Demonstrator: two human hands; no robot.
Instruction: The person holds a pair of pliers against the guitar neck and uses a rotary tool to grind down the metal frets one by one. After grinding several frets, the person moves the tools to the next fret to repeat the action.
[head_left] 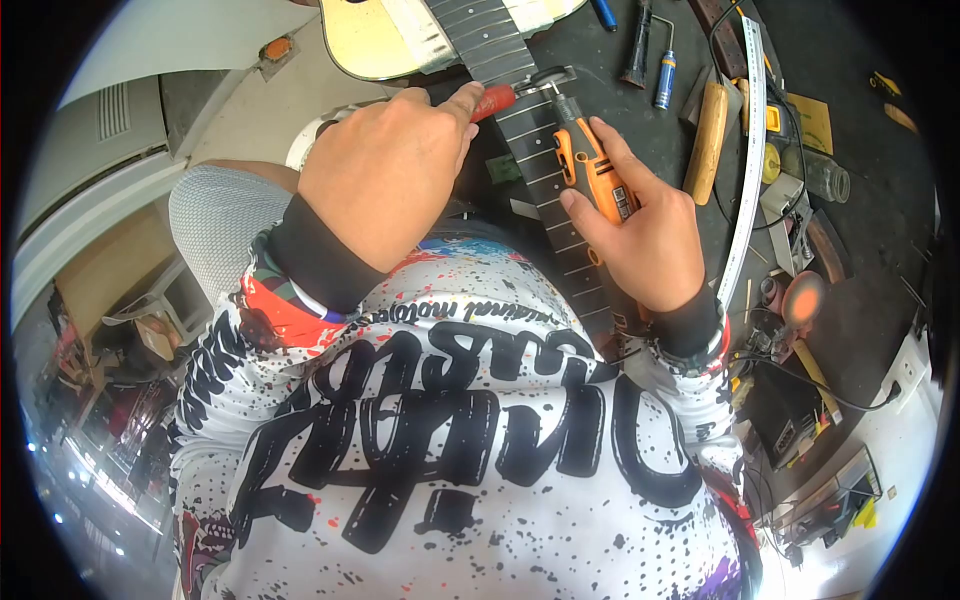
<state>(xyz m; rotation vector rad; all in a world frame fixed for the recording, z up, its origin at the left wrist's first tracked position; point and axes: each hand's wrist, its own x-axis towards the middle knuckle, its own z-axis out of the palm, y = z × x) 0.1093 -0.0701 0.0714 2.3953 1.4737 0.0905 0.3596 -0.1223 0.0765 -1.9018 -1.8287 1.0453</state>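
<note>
Rotary tool, orange and rigid, lies across the guitar neck on the table; my right hand wraps its body, the safest hold I judge. My left hand pinches a red-handled tool at the frets.

Large black brush lettering across white shirt, seen upside down, not legible as words. Smaller black script line above it at 12 o'clock, near the chest edge, reading roughly "motor", rest unclear. Small label with fine print on orange rotary tool, at 1 o'clock from the shirt print, too small to read. Graduation marks along white ruler at 2 o'clock, numbers too small to make out.
</note>
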